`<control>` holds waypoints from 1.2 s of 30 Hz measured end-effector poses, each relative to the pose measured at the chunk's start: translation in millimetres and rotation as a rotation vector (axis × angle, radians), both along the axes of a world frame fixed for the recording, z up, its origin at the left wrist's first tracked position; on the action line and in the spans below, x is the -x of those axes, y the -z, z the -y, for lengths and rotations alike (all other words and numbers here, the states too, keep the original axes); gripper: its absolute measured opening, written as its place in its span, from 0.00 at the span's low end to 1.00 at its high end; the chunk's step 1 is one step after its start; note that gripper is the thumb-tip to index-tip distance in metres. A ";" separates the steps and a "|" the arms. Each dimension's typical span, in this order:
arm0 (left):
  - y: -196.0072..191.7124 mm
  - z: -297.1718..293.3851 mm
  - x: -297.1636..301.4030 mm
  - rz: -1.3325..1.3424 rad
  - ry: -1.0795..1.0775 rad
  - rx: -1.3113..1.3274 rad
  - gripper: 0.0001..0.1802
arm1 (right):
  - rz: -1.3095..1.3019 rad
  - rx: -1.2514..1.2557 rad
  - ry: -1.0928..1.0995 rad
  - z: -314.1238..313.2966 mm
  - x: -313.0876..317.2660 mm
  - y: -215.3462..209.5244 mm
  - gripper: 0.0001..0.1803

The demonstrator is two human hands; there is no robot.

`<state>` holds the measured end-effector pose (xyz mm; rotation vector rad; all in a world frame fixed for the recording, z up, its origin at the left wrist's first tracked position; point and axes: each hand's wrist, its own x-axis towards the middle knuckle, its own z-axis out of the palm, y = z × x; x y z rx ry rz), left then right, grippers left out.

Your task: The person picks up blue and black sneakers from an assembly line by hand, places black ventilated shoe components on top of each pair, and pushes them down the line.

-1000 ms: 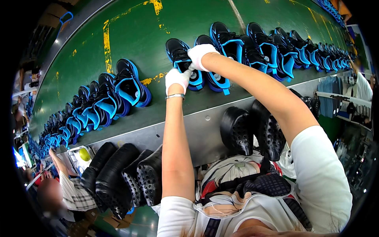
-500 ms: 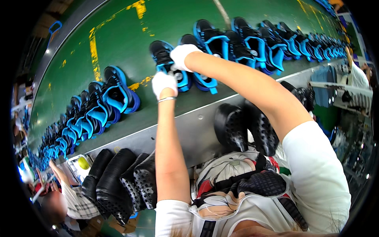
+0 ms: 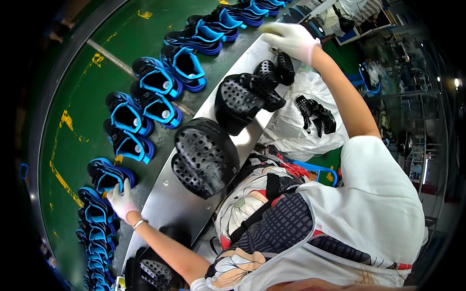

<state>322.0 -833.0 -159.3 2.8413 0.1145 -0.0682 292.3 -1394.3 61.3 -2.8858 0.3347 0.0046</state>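
My left hand (image 3: 121,200), in a white glove, is at the heel of a black-and-blue shoe (image 3: 110,169). Its fingers are spread and seem to touch the rim, without closing round it. At the upper right, my right hand (image 3: 290,41) reaches out in a white glove, open, fingers stretched leftward, with nothing visible in it. It hovers above the far end of a metal ledge (image 3: 167,183), near several dark soles. Between my hands, similar shoes (image 3: 128,116) stand along the green surface, their heels toward me. Several white round spots show inside them.
Black perforated shoe-shaped pieces (image 3: 206,150) lie along the metal ledge. A white plastic bag (image 3: 296,131) beside it holds smaller black pieces. More shoes are packed closely in a row (image 3: 97,228) at the lower left. Shelving (image 3: 412,140) stands at the right.
The view has turned to the right. My hands, close together over a pair of shoes before, are now wide apart: the left by another shoe, the right stretched far to the right.
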 end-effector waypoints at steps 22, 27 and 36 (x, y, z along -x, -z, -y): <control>-9.1 -4.4 -20.6 -0.203 -0.031 -0.272 0.32 | -0.409 -0.110 0.025 110.8 93.5 135.2 0.31; -72.3 34.9 -7.7 0.039 -0.012 -0.091 0.29 | -0.222 -0.144 0.013 139.9 79.6 69.6 0.31; -173.5 205.5 26.1 -0.426 0.087 1.643 0.34 | 0.219 -0.493 -0.889 -70.9 9.4 -17.1 0.27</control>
